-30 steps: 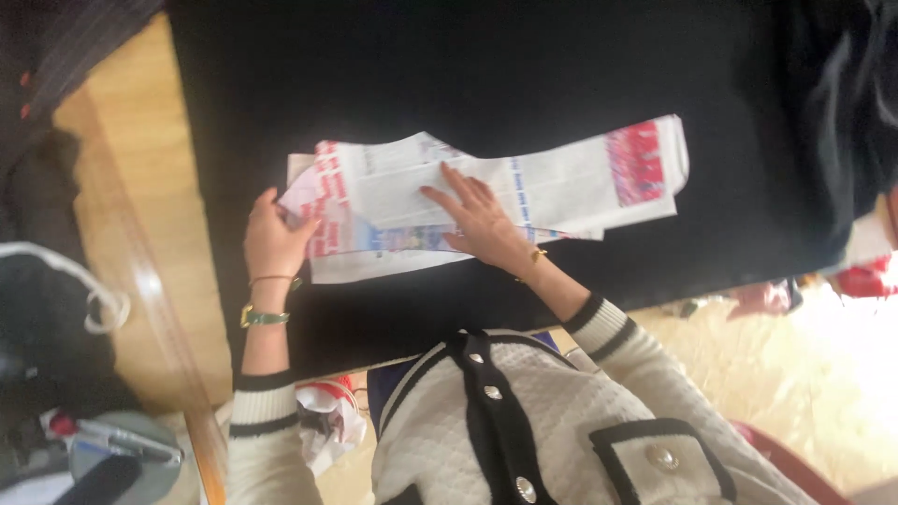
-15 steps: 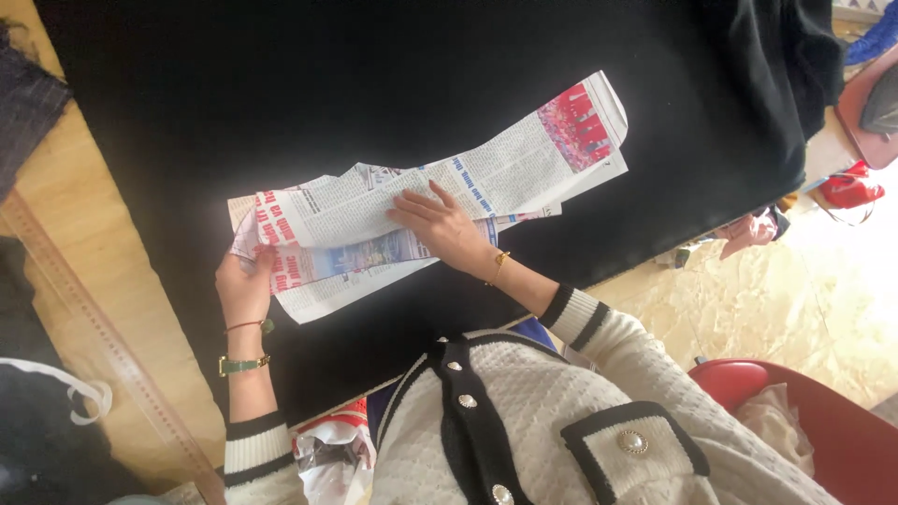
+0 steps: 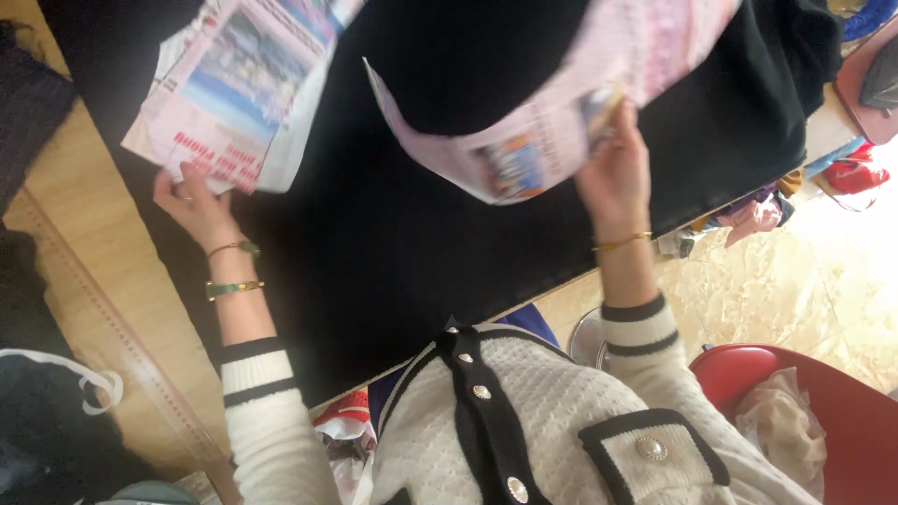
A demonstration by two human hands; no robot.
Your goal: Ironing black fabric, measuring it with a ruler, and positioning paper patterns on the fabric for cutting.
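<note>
Pink-and-white newsprint fills my view: two sheets, both lifted above the black cloth [image 3: 402,262] on the bench. My left hand [image 3: 192,201] pinches the folded sheet [image 3: 238,93] at its lower edge; my right hand [image 3: 613,173] grips the curling blurred sheet [image 3: 561,122].

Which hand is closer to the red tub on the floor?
Right. The right hand holds up the newspaper on the same side as the red tub. The left hand grips another newspaper section on the far side.
</note>
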